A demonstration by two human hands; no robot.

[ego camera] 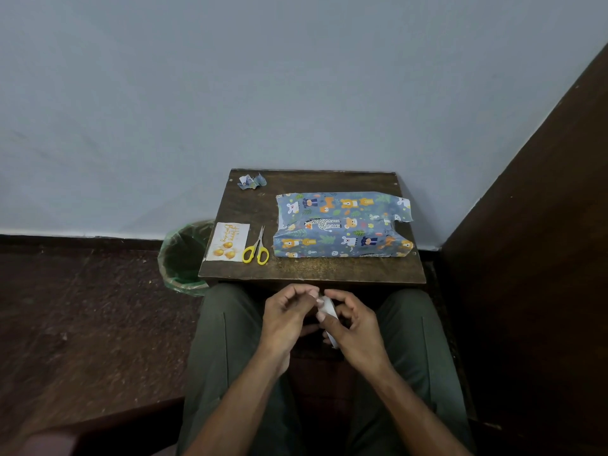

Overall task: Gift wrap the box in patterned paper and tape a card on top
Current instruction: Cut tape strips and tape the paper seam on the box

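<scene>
Both hands' grips, left hand [287, 315] and right hand [357, 327], pinch a tape roll [328, 313]; wrapped box [342, 225] lies lengthwise left-right.

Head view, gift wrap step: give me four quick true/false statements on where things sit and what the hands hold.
1. The scissors lie between the card and the wrapped box. True.
2. The card is already taped on the box. False: it lies on the table, left of the scissors.
3. The right hand holds a white tape roll. True.
4. The left hand holds the scissors. False: it is at the tape.
</scene>
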